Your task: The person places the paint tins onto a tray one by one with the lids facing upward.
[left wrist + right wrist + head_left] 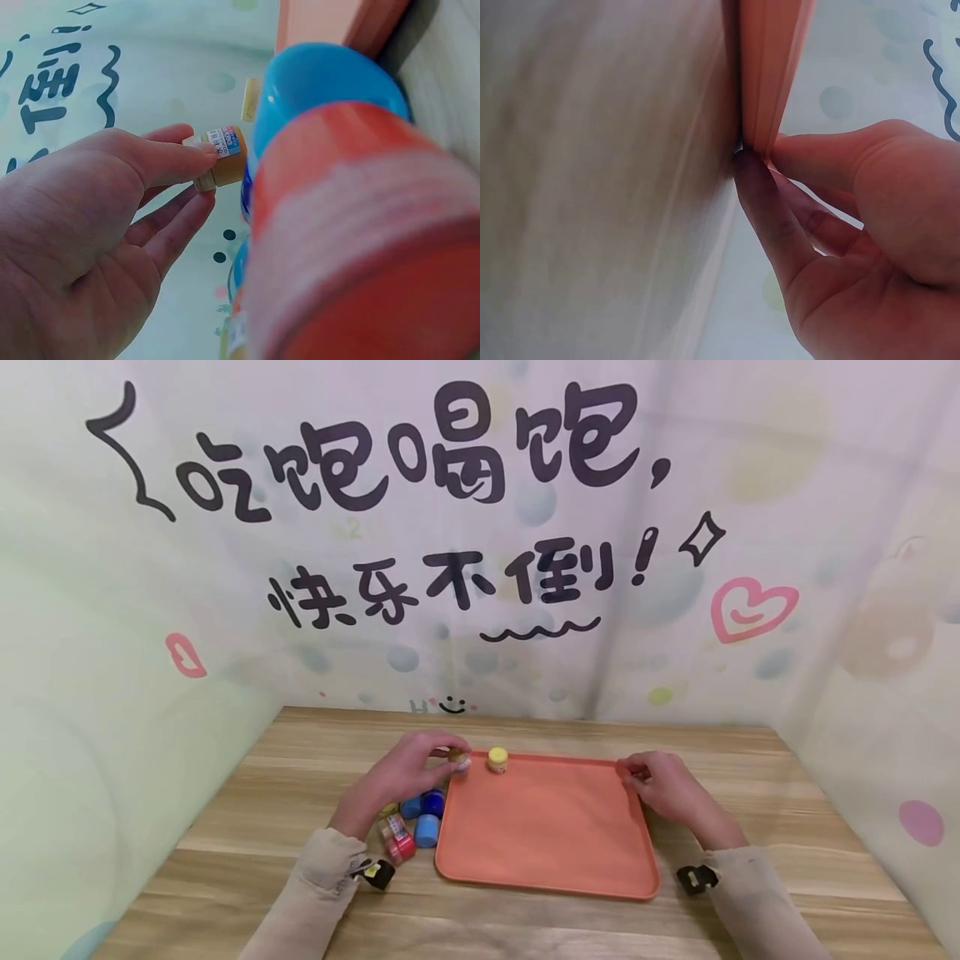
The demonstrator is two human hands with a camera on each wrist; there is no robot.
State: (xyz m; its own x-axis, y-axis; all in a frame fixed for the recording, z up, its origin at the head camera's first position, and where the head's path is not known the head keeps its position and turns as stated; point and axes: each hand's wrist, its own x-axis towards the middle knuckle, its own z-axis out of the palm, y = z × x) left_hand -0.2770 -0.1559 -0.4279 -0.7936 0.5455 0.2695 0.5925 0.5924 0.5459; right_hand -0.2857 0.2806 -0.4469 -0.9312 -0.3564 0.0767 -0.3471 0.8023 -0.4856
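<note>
Currently, a small tan-lidded paint pot with a colourful label (223, 154) is pinched between the thumb and fingers (169, 161) of the left hand (408, 772), held at the far left corner of the flat salmon-orange plastic tray (547, 852). The fingers are closed narrowly round the pot, the thumb on its near side and the forefinger across the top. Just beside it on the tray, a small yellow-lidded paint pot (497, 759) is standing upright, apart from the hand.

The tray's far right corner is gripped by the right hand (663, 785); in the right wrist view its rim is seen pinched between thumb and forefinger (769, 202), the gap between them being only as wide as the rim.

A cluster of small blue and red paint pots (416, 822) is gathered on the light wooden desk (247, 860), just beside the tray's left edge and under the left wrist.
</note>
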